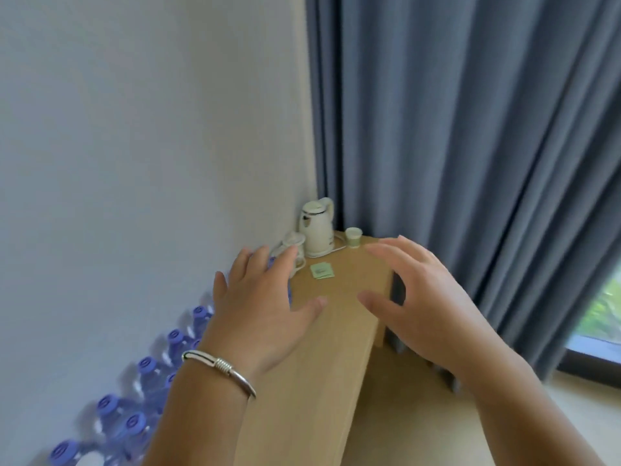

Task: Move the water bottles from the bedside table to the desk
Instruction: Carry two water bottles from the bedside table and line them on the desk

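Both the left hand (265, 307) and right hand (420, 297) are spread open, nothing held, above the counter (322, 331); the packed water bottles (148, 375) alongside could be toppled by a careless sweep.

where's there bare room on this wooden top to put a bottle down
Bare wood on the desk lies between the left hand and right hand, nearer than the green packets. It is crowded along the wall, where the bottles stand in rows, and at the far corner with the kettle, mug and cup.
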